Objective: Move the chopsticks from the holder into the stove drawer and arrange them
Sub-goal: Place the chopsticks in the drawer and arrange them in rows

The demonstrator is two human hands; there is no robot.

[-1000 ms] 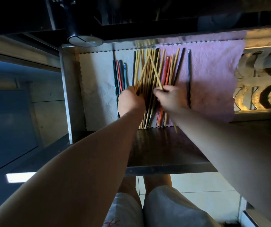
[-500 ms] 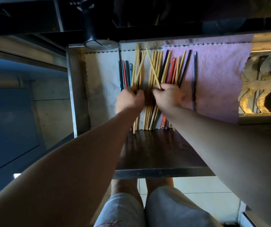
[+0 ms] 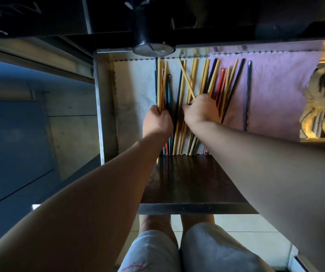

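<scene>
In the middle of the frame, the drawer [image 3: 106, 99] was open. The left hand [image 3: 157, 122] had its fingers closed around a few yellow chopsticks [image 3: 159, 83], likely to line them up. Just right, the right hand [image 3: 201, 109] pinched one crossed stick. The other chopsticks lay on the white and pink cloths [image 3: 275, 91].
</scene>
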